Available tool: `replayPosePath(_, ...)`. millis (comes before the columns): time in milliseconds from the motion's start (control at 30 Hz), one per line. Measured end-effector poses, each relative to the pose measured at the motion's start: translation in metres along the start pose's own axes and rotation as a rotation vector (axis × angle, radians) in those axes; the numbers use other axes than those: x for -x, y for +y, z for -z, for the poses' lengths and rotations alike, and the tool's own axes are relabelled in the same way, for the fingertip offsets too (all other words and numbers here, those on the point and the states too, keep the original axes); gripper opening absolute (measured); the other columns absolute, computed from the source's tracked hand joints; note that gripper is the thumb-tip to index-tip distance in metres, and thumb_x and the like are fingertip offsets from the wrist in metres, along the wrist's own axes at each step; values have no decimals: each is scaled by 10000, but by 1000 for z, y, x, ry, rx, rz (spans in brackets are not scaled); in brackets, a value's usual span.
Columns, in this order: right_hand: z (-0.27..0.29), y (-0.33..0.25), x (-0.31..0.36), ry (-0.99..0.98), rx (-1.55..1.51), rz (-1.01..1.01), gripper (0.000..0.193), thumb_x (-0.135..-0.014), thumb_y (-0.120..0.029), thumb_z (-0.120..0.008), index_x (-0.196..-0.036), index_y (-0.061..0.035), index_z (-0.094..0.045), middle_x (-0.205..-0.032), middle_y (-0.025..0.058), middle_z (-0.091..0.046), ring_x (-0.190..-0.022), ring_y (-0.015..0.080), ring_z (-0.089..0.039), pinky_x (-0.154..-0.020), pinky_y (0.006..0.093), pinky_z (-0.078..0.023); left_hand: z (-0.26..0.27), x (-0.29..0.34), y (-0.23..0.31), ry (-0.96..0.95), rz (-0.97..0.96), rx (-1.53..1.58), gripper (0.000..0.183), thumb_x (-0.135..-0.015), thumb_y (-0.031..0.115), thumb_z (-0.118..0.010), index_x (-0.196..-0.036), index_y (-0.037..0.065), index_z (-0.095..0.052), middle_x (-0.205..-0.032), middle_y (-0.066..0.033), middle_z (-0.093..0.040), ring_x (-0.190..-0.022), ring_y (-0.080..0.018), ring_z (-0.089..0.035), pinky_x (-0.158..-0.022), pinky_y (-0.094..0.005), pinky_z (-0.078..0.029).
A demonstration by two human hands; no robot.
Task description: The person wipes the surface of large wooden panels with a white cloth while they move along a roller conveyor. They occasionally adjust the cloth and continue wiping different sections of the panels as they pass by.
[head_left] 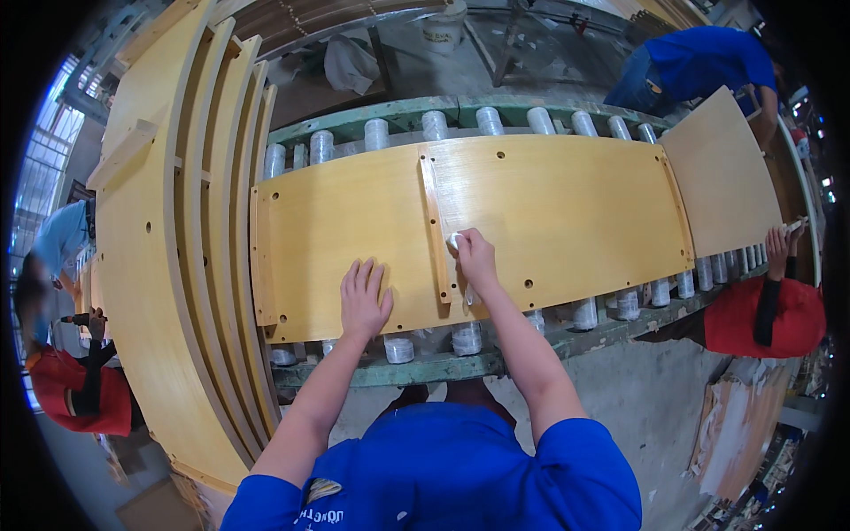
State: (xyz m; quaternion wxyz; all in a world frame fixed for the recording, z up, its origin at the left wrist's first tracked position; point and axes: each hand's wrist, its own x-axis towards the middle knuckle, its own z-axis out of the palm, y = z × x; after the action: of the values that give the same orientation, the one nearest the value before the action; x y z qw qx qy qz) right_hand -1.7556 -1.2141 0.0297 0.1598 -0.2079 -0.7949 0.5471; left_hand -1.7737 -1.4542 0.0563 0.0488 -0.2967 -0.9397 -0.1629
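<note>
A long yellow wooden panel (pixel 354 208) lies before me, with a narrow wooden batten (pixel 435 232) fixed across its middle and further battens at its two ends. My left hand (pixel 365 301) rests flat on the panel left of the middle batten, its fingers spread and holding nothing. Just right of that batten, my right hand (pixel 476 263) is closed around a small white cloth wad (pixel 455 241), pressed close to the batten's side. A whitish end shows below this hand; whether it belongs to the cloth I cannot tell. Several dark holes dot the panel.
A green roller conveyor (pixel 407 370) with wrapped rollers carries the panel. Curved yellow panels (pixel 146 239) stand stacked at left. To the right, a person in red (pixel 766 319) and another in blue (pixel 708 66) are at a paler board (pixel 722 177). More people stand far left.
</note>
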Motion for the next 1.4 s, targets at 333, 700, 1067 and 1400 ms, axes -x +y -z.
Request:
replayPosePath(333,26,-10,72,-36,35,-29,127,-859,-118,-526,-864,4,-559,-706,163,-607,-644,252,-609,-595,324,-468,0,3,-1,26,-25,1,451,-795,269,-530,-1201,79,-476,-1279,-129,-406,-1227,-333,-313,-1018,-449,-246)
replayPosePath(700,31,-7,86,-28,26,-1,129,-862,-116,-532,-865,9,-567,-696,124,-606,-619,175,-586,-587,288,-459,-1,3,2,10,-11,5,448,-802,275,-525,-1204,82,-478,-1288,-124,-402,-1236,-326,-304,-1025,-441,-239)
replayPosePath(1067,60,-19,101,-333,231,64,155,-858,-167,-532,-871,-19,-577,-752,174,-595,-680,329,-588,-608,361,-458,0,2,2,-47,50,-71,467,-827,326,-466,-1229,89,-454,-1312,-125,-387,-1254,-324,-289,-1047,-440,-216)
replayPosePath(1400,96,-93,48,-402,-268,-317,223,-906,-123,-417,-1099,-36,-490,-702,18,-474,-558,67,-432,-497,207,-374,6,12,7,-20,63,-1,466,-832,331,-470,-1232,93,-455,-1314,-123,-389,-1257,-312,-294,-1036,-438,-240)
